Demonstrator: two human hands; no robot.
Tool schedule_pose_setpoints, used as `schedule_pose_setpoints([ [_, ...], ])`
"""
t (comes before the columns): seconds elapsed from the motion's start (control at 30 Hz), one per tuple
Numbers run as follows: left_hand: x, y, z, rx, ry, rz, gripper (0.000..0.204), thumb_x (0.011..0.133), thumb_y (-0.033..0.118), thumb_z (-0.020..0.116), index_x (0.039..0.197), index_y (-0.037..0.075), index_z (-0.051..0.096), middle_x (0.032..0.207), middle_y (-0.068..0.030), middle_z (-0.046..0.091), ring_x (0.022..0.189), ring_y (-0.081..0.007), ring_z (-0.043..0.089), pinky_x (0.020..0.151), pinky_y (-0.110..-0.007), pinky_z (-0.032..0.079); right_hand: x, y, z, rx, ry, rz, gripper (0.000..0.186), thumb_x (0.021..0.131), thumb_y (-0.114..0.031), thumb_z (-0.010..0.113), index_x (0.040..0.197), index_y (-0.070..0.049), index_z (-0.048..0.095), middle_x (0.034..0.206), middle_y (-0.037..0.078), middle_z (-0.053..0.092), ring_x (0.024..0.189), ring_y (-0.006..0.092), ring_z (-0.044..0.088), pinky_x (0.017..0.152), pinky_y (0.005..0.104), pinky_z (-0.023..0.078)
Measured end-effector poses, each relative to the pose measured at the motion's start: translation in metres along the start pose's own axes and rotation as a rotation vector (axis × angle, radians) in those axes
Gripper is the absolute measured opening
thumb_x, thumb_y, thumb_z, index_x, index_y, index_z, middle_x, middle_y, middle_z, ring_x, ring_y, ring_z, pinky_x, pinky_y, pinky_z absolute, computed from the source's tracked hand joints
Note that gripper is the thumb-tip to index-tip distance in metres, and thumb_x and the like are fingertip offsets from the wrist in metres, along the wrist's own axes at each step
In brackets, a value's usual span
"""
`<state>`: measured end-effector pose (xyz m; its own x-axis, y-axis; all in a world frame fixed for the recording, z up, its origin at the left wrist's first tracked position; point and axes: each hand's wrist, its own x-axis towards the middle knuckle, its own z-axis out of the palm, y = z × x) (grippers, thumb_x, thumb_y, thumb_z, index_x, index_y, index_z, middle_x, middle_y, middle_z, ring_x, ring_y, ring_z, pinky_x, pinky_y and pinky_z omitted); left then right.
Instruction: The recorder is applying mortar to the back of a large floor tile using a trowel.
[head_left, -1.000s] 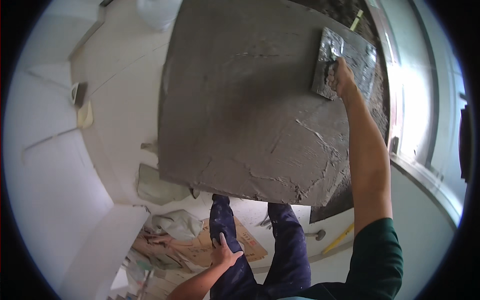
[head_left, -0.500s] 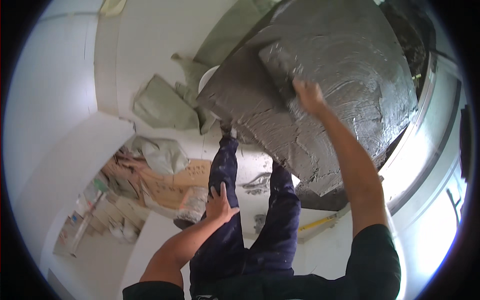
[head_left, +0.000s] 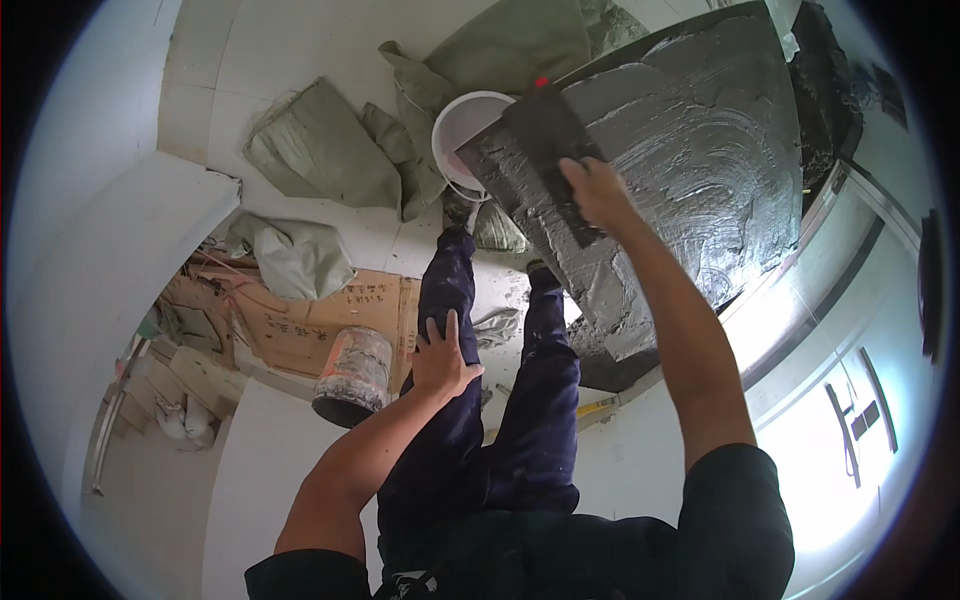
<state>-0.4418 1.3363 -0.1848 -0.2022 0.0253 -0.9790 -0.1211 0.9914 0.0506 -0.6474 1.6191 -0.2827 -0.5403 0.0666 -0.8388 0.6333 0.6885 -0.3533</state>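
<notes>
A large slab coated in wet grey mortar (head_left: 700, 150) spreads ahead and to the right, with curved ridges in its surface. My right hand (head_left: 598, 195) is closed round the handle of a dark rectangular plastering trowel (head_left: 548, 135). The blade lies over the slab's left part, its far end near the left edge. The handle is mostly hidden by my fingers. My left hand (head_left: 443, 362) rests on my left leg near the knee, fingers spread and holding nothing.
Beside the slab's left corner stands a white bucket (head_left: 447, 145). Grey-green sacks (head_left: 320, 150) lie on the floor to the left. Nearer are a mortar-stained bucket (head_left: 357, 365) and a brown cardboard sheet (head_left: 290, 335). A yellow bar (head_left: 597, 409) lies behind my right leg.
My right hand has brought the trowel closer to the slab's left edge. The view has shifted, so more of the white bucket shows. My left hand stays on my leg.
</notes>
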Motion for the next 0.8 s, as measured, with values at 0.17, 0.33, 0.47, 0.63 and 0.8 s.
schedule_pose_setpoints([
  [0.17,0.003,-0.017,-0.014,-0.014,0.009,0.029,0.114,0.072,0.05,0.082,0.158,0.016,0.015,0.153,-0.0271,0.031,0.129,-0.0469,0.048,0.099,-0.054,0.049,0.02,-0.066,0.137,-0.123,-0.05,-0.398,0.053,0.095,-0.052,0.05,0.113,-0.004,0.064,0.118,0.029,0.063,0.115,0.0422,0.06,0.094,0.0508,0.049],
  [0.33,0.008,-0.039,-0.018,0.043,-0.042,0.072,0.115,0.071,0.049,0.083,0.158,0.015,0.016,0.151,-0.0277,0.034,0.129,-0.0458,0.048,0.1,-0.051,0.05,-0.002,-0.09,0.194,0.18,0.144,-0.317,0.046,0.093,-0.051,0.056,0.095,-0.006,0.065,0.091,0.026,0.069,0.093,0.0403,0.068,0.079,0.0494,0.054],
  [0.47,0.009,-0.046,-0.017,0.064,-0.007,0.099,0.112,0.071,0.046,0.084,0.156,0.014,0.019,0.149,-0.0298,0.036,0.128,-0.0471,0.048,0.101,-0.051,0.048,-0.029,-0.07,0.166,0.231,0.197,-0.109,0.049,0.092,-0.054,0.056,0.094,-0.006,0.066,0.081,0.023,0.07,0.083,0.0424,0.069,0.074,0.0518,0.055],
  [0.63,0.019,-0.047,0.0,0.08,0.015,0.234,0.114,0.068,0.043,0.087,0.155,0.012,0.02,0.146,-0.031,0.038,0.128,-0.0468,0.048,0.103,-0.052,0.046,-0.035,-0.019,0.218,0.235,0.096,-0.149,0.05,0.091,-0.056,0.055,0.094,-0.007,0.067,0.082,0.022,0.07,0.083,0.042,0.069,0.075,0.0512,0.055],
  [0.8,0.016,-0.053,-0.001,0.273,0.021,0.204,0.118,0.064,0.047,0.087,0.155,0.013,0.02,0.146,-0.0284,0.039,0.128,-0.0451,0.048,0.102,-0.051,0.045,-0.085,0.018,0.234,0.449,0.283,-0.052,0.046,0.09,-0.053,0.058,0.092,-0.008,0.065,0.078,0.02,0.07,0.076,0.0419,0.068,0.07,0.0508,0.055],
])
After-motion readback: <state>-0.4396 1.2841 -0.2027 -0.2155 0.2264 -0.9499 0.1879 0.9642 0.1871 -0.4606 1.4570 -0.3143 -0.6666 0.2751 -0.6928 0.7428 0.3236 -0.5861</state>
